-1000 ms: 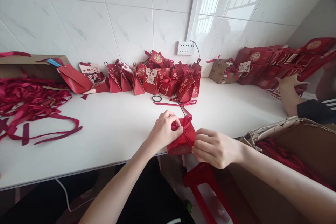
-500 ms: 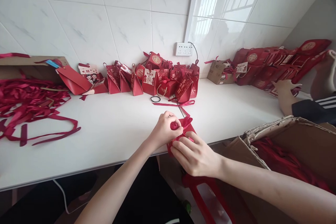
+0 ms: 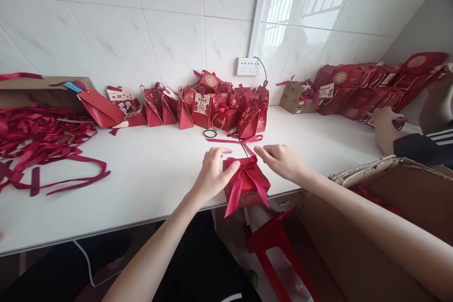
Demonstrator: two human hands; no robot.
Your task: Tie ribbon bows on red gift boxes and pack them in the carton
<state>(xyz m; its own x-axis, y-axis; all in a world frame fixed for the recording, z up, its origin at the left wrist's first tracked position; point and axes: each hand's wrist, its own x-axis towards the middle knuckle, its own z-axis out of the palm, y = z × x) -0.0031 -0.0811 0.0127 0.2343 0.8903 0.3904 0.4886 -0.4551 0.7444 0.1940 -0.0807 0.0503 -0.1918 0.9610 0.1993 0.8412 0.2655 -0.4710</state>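
Observation:
At the table's front edge sits a small red gift box [image 3: 254,188]. A pinkish-red ribbon [image 3: 236,193] is tied in a bow on its top, and the two tails hang down over its front. My left hand [image 3: 214,172] is beside the box's left side, fingers spread, its thumb reaching over the top near the knot; whether it touches cannot be made out. To the right of the box, my right hand [image 3: 283,163] is apart from it, thumb stretched out and fingers loosely bent, holding nothing.
Red gift boxes [image 3: 226,118] stand along the wall. Loose ribbons [image 3: 42,137] lie heaped at left. A black ring [image 3: 210,133] lies behind my hands. At right are a cardboard box [image 3: 336,226], a red stool [image 3: 272,250], stacked red boxes [image 3: 371,85] and another person's hand [image 3: 384,122].
Both hands have let go of the ribbon bow and moved apart, the right one up and to the right. The bow's tails and the box front now show.

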